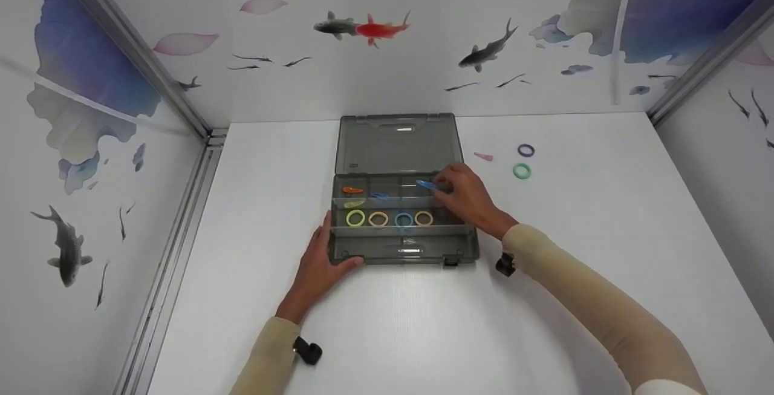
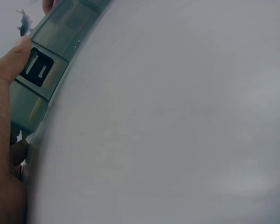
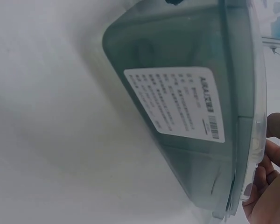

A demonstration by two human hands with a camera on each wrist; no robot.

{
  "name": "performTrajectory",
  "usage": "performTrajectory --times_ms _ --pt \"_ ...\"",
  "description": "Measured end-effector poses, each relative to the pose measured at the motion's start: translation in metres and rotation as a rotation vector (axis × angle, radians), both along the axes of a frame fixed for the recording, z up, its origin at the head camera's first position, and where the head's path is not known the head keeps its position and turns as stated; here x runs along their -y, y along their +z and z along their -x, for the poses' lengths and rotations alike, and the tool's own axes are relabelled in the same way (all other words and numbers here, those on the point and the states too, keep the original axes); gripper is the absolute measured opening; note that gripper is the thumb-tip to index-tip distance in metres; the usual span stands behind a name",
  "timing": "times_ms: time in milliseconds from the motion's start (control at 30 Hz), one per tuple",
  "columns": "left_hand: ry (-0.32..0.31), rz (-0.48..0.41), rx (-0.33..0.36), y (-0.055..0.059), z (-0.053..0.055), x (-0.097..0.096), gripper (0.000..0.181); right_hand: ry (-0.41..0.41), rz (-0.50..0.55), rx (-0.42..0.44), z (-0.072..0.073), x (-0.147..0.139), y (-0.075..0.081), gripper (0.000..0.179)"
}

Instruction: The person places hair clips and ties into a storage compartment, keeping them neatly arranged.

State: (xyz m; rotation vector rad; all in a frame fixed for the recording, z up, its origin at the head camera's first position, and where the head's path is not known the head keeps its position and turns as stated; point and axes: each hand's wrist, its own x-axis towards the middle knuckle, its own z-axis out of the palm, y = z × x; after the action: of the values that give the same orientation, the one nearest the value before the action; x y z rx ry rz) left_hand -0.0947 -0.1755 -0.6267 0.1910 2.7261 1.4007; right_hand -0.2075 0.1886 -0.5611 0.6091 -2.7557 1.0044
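Note:
A grey see-through storage box lies with its lid folded back. My left hand grips its front left corner, thumb on the front wall and fingers along the left side. Over the back right compartment, my right hand pinches a blue hair clip. In the back row lie an orange hair clip, another blue hair clip and a yellow hair clip. Several rings sit side by side in the middle row, including a yellow-green ring and a blue ring.
Right of the box, a pink hair clip, a purple ring and a green ring lie on the white table. A printed label is on the box's right wall. Patterned panels enclose the table.

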Motion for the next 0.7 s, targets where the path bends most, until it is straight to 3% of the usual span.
performTrajectory --times_ms 367,700 --pt "-0.008 0.006 0.006 0.001 0.0 0.001 0.124 0.034 0.005 0.034 0.008 0.01 0.0 0.017" --pt "-0.011 0.0 0.023 0.002 -0.001 0.001 0.122 0.095 -0.012 0.004 0.015 0.023 0.0 0.016"
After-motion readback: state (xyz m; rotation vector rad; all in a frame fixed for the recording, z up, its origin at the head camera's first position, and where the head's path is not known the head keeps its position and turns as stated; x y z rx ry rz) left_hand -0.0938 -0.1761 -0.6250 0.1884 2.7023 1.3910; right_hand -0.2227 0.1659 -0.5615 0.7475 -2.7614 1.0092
